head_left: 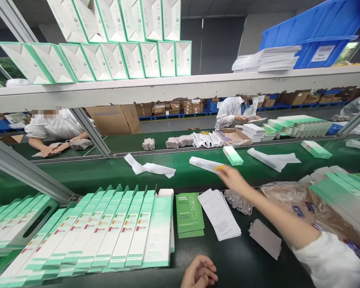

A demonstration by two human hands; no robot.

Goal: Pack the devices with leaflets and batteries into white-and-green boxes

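Green-and-white paper boxes lie lined up on the dark tabletop, with more heaped at right. My right hand's fingers touch a folded white paper strip; I can't tell if they grip it. My left hand rests loose and empty.

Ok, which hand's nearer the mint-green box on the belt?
Right. The right hand is just below the mint-green box, not touching it; the left hand is much farther off, at the bottom of the view.
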